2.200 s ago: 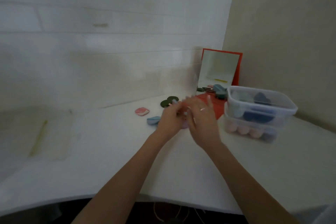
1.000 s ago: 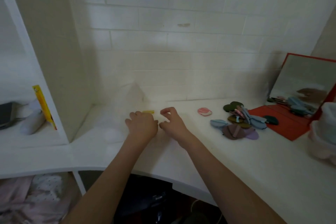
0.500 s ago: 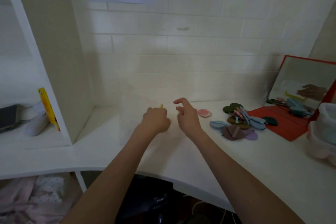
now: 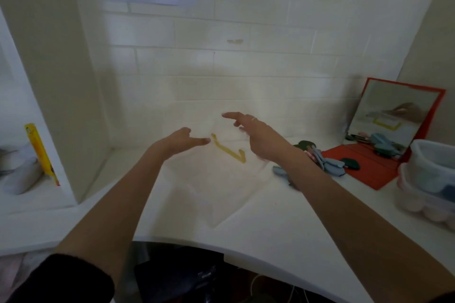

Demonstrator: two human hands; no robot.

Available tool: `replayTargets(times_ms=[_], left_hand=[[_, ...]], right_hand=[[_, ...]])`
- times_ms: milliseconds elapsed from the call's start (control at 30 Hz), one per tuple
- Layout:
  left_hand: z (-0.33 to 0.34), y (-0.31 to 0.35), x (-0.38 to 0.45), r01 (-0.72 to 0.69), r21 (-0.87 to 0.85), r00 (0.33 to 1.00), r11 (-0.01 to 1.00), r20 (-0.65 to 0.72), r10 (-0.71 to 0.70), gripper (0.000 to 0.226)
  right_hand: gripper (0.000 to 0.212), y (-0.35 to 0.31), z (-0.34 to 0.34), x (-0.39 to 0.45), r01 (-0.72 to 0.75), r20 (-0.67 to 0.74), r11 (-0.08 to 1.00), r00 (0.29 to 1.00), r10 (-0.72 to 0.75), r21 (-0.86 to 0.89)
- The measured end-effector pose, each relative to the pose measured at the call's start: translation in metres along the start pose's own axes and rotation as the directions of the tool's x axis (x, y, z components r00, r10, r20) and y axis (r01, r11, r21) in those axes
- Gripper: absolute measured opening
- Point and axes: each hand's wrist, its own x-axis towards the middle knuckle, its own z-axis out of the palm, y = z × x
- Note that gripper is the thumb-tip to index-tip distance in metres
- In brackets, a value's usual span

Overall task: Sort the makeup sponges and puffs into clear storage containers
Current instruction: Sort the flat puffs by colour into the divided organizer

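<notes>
Both hands have spread apart since half a second ago: left hand point(image 4: 181, 140) and right hand point(image 4: 256, 135) held over a clear container point(image 4: 221, 167) with a yellow strip, fingers loose, possibly touching its walls (too transparent to tell). Puffs point(image 4: 325, 160) lie just right of it on the counter point(image 4: 283, 224).

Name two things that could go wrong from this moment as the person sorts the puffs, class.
The clear bag with the yellow strip is nearly invisible on the white counter; the left hand and right hand hover at its top edge, so the fingers may miss the opening. The right forearm also passes close over the puff pile and could sweep pieces off the counter.
</notes>
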Motion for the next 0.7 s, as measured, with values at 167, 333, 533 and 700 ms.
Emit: replayTargets(times_ms=[167, 333, 533, 700], left_hand=[[0.013, -0.005, 0.008, 0.142, 0.260, 0.976, 0.955, -0.198, -0.091, 0.099], [0.013, -0.001, 0.015, 0.243, 0.269, 0.955, 0.932, -0.236, -0.181, 0.092], [0.008, -0.007, 0.035, 0.274, 0.237, 0.960, 0.932, -0.124, -0.250, 0.094], [0.008, -0.022, 0.046, 0.302, 0.232, 0.945, 0.925, -0.199, -0.259, 0.064]], right_hand=[[0.085, 0.018, 0.016, -0.002, -0.090, -0.050, 0.988, 0.995, 0.084, -0.128], [0.036, 0.007, 0.030, -0.022, -0.145, -0.207, 0.975, 0.972, 0.109, -0.166], [0.047, -0.054, 0.050, -0.059, -0.057, 0.183, 0.993, 0.980, 0.074, -0.099], [0.043, -0.033, 0.030, -0.046, -0.125, 0.289, 0.985, 0.945, 0.154, -0.118]])
